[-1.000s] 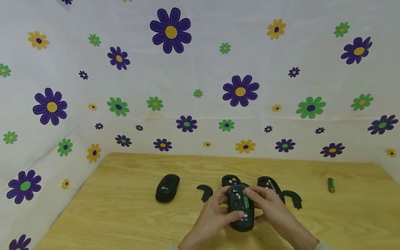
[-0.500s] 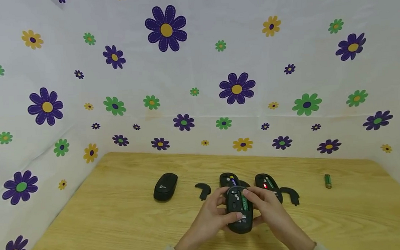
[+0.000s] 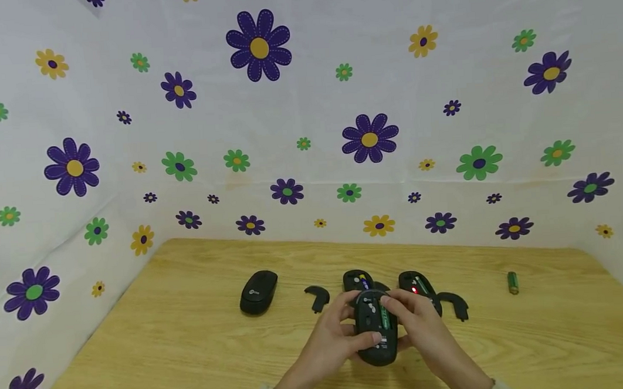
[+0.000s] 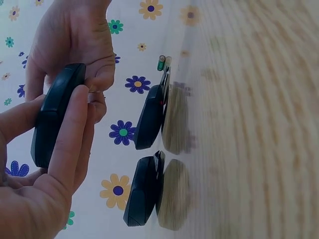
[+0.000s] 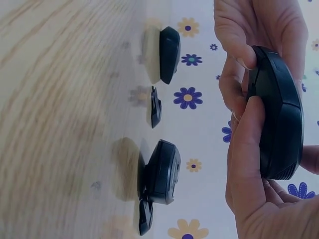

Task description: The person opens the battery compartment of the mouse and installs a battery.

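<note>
My left hand [image 3: 332,337] grips a black computer mouse [image 3: 374,351] by its left side, underside turned up, with the thumb lying across its lower part. A green battery [image 3: 385,317] sits in the mouse's slot, which has no lid on it. My right hand [image 3: 421,318] holds the mouse's right side, its thumb at the upper end of the battery. In the left wrist view the mouse [image 4: 56,112] shows edge-on between both hands, raised off the table. The right wrist view shows the smooth shell of the mouse [image 5: 281,114] with fingers on either side.
Behind the hands lie two overturned mice, one with a blue battery [image 3: 364,282] and one with a red light [image 3: 414,290]. Curved black covers [image 3: 318,298] lie near them. Another mouse [image 3: 258,292] stands upright at left; a loose green battery [image 3: 513,282] lies at right on the wooden table [image 3: 192,342].
Both hands keep their grip on the mouse, which has shifted only slightly. The head view has tilted a little. Things on the table stay where they were.
</note>
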